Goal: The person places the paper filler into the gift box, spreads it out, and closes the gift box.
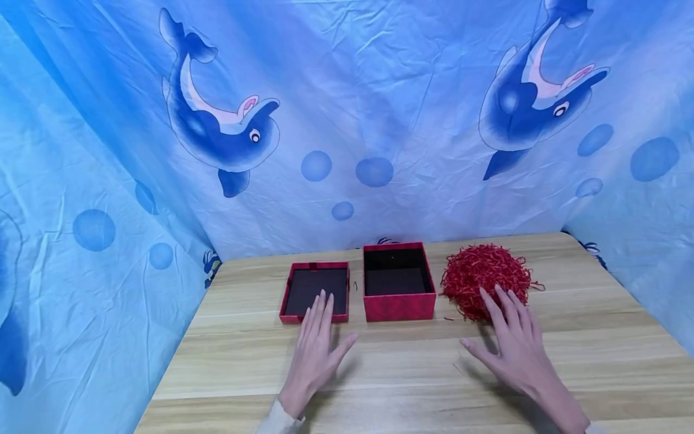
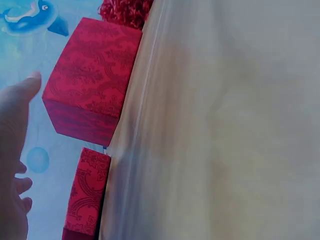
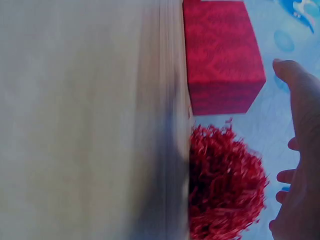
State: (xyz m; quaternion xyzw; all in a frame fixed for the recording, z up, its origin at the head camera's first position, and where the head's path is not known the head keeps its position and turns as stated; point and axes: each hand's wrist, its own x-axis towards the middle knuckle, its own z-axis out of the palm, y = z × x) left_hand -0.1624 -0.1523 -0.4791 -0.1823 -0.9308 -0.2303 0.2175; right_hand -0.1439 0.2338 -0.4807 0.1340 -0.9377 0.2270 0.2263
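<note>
My left hand (image 1: 314,355) hovers over the table in front of the shallow red box lid (image 1: 287,295), fingers extended and overlapping the lid's front edge in the head view. The lid lies with its dark inside facing up. To its right stands a deep red patterned box (image 1: 400,307), open at the top, with a black interior. My right hand (image 1: 515,349) has its fingers spread at the near side of a heap of red shredded paper (image 1: 482,271). Both hands hold nothing. In the left wrist view the patterned box (image 2: 95,75) stands beyond the thumb.
A light wooden table (image 1: 401,374) carries everything. Behind and at both sides hangs a blue curtain (image 1: 412,120) printed with dolphins and bubbles. A few loose red shreds (image 1: 449,319) lie between the box and the heap.
</note>
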